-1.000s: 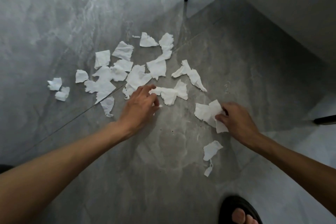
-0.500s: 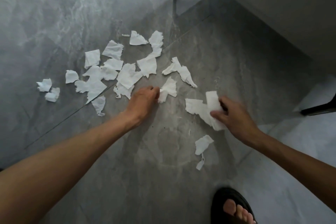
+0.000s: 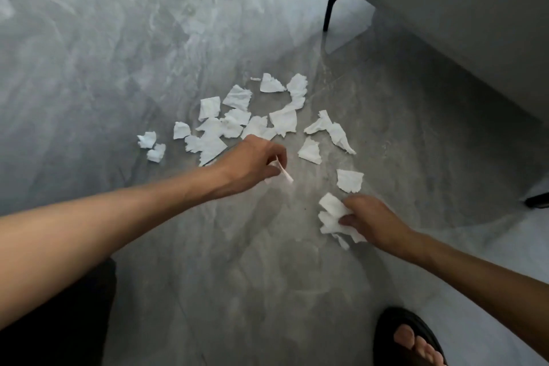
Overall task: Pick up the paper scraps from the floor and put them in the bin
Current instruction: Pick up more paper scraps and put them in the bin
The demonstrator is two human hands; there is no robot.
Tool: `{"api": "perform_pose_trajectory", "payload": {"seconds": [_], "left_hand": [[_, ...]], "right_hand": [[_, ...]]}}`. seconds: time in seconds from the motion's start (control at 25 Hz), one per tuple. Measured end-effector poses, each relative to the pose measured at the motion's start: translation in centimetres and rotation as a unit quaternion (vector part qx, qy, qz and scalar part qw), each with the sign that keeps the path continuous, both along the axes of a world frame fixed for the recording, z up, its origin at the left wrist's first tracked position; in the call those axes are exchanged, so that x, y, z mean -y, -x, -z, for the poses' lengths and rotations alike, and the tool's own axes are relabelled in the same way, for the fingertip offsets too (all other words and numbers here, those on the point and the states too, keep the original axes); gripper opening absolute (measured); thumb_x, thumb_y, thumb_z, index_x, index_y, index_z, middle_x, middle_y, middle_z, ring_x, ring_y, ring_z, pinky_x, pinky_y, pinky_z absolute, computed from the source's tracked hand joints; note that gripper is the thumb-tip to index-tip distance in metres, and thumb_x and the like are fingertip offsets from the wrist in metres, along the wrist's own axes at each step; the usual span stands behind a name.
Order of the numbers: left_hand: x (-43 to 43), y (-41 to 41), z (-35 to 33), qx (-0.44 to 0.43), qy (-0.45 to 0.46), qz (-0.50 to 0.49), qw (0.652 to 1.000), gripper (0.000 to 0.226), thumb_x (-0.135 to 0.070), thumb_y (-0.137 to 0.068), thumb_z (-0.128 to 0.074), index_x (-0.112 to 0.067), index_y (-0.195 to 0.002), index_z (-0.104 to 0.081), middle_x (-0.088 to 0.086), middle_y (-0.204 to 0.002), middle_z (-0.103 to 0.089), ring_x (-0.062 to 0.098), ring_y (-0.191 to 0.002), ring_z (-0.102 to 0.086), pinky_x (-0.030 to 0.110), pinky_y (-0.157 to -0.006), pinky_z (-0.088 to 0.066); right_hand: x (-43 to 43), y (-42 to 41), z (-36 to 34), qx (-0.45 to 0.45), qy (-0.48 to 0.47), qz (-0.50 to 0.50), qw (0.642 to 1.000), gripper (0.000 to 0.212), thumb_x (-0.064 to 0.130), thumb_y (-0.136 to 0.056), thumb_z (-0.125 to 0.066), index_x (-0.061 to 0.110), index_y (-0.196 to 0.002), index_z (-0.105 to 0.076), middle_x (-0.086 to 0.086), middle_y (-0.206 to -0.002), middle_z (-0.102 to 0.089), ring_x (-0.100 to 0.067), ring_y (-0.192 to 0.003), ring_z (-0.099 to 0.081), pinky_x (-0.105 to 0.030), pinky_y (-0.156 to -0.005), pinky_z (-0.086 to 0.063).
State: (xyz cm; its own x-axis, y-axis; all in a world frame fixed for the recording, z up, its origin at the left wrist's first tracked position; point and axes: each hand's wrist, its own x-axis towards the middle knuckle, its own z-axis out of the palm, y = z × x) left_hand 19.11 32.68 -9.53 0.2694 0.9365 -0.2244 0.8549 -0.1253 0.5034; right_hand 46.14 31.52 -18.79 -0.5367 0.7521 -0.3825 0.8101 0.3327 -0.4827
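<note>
On the grey floor [image 3: 118, 68] two small paper scraps [image 3: 147, 140] lie apart at the left, and about twelve more, some overlapping, form the main scatter [image 3: 283, 122]. The left hand [image 3: 252, 163] pinches one thin scrap [image 3: 283, 174] with curled fingers. The right hand [image 3: 374, 221] grips a bunch of scraps [image 3: 331, 212], and I cannot tell their number.

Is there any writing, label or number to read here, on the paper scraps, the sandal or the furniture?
None: nothing here can be read. The paper scraps on the floor are blank white, like those the left hand and right hand hold; the black sandal and grey furniture show no label.
</note>
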Motion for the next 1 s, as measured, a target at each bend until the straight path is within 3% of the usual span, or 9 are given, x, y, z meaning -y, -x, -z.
{"api": "perform_pose_trajectory", "payload": {"seconds": [0.08, 0.2, 0.4, 0.6, 0.76, 0.88, 1.0], "left_hand": [[1.6, 2.2, -4.0, -0.004, -0.017, -0.008, 1.000, 0.010, -0.008, -0.078, -0.068, -0.013, -0.085, -0.071, -0.006, -0.059, -0.052, 0.012, -0.058, -0.049, 0.020, -0.055, -0.036], [5.0, 6.3, -9.9, -0.006, -0.053, -0.060, 0.997, 0.008, -0.012, -0.078, -0.070, -0.018, -0.084, -0.072, 0.002, -0.063, -0.060, 0.013, -0.060, -0.054, 0.027, -0.062, -0.043], [13.8, 15.3, -16.9, 0.010, -0.114, -0.213, 0.970, 0.011, -0.015, -0.076, -0.073, -0.025, -0.077, -0.069, -0.009, -0.057, -0.064, 0.001, -0.049, -0.050, 0.011, -0.051, -0.035], [24.5, 23.8, -15.6, -0.076, -0.069, -0.395, 0.913, 0.013, -0.016, -0.074, -0.072, -0.027, -0.070, -0.068, -0.013, -0.052, -0.063, -0.003, -0.051, -0.057, 0.009, -0.050, -0.039], [29.3, 26.4, -11.1, -0.080, 0.033, -0.445, 0.891, 0.014, -0.017, -0.078, -0.070, -0.028, -0.070, -0.067, -0.009, -0.060, -0.064, -0.001, -0.058, -0.058, 0.013, -0.054, -0.039], [31.7, 27.5, -8.5, -0.037, 0.074, -0.487, 0.869, 0.018, -0.012, -0.076, -0.070, -0.022, -0.092, -0.070, 0.002, -0.083, -0.071, 0.017, -0.079, -0.067, 0.026, -0.069, -0.048], [32.5, 28.6, -7.8, -0.023, 0.022, -0.530, 0.847, 0.032, -0.007, -0.077, -0.063, -0.019, -0.108, -0.062, 0.007, -0.098, -0.069, 0.025, -0.090, -0.065, 0.037, -0.078, -0.052]], "right_hand": [[-0.2, 3.6, -2.6, -0.066, 0.016, 0.058, 0.996, 0.017, 0.023, -0.083, -0.066, 0.007, -0.082, -0.061, -0.008, -0.083, -0.065, -0.023, -0.077, -0.059, -0.031, -0.064, -0.038], [0.0, 9.6, -7.2, -0.154, 0.060, 0.084, 0.983, 0.013, 0.026, -0.083, -0.067, 0.021, -0.072, -0.060, 0.009, -0.071, -0.063, 0.000, -0.063, -0.057, -0.013, -0.051, -0.036], [1.1, 20.3, -15.0, -0.229, 0.119, 0.037, 0.965, 0.018, 0.028, -0.082, -0.069, 0.010, -0.079, -0.064, 0.004, -0.066, -0.062, 0.005, -0.048, -0.054, -0.012, -0.042, -0.038], [5.2, 32.4, -21.7, -0.207, 0.177, -0.124, 0.954, 0.016, 0.031, -0.083, -0.068, 0.019, -0.073, -0.064, 0.003, -0.068, -0.064, -0.007, -0.057, -0.059, -0.019, -0.050, -0.043], [8.9, 40.1, -23.2, -0.234, 0.294, -0.152, 0.914, 0.020, 0.016, -0.084, -0.067, 0.000, -0.096, -0.068, -0.013, -0.086, -0.071, -0.018, -0.072, -0.068, -0.026, -0.065, -0.055], [11.7, 44.1, -22.4, -0.180, 0.343, -0.140, 0.911, 0.021, 0.009, -0.082, -0.069, -0.004, -0.099, -0.067, -0.019, -0.096, -0.071, -0.028, -0.083, -0.070, -0.034, -0.078, -0.059], [13.6, 46.5, -21.0, -0.124, 0.380, -0.126, 0.908, 0.020, 0.001, -0.082, -0.066, -0.007, -0.101, -0.064, -0.022, -0.104, -0.066, -0.031, -0.087, -0.065, -0.044, -0.093, -0.052]]}}
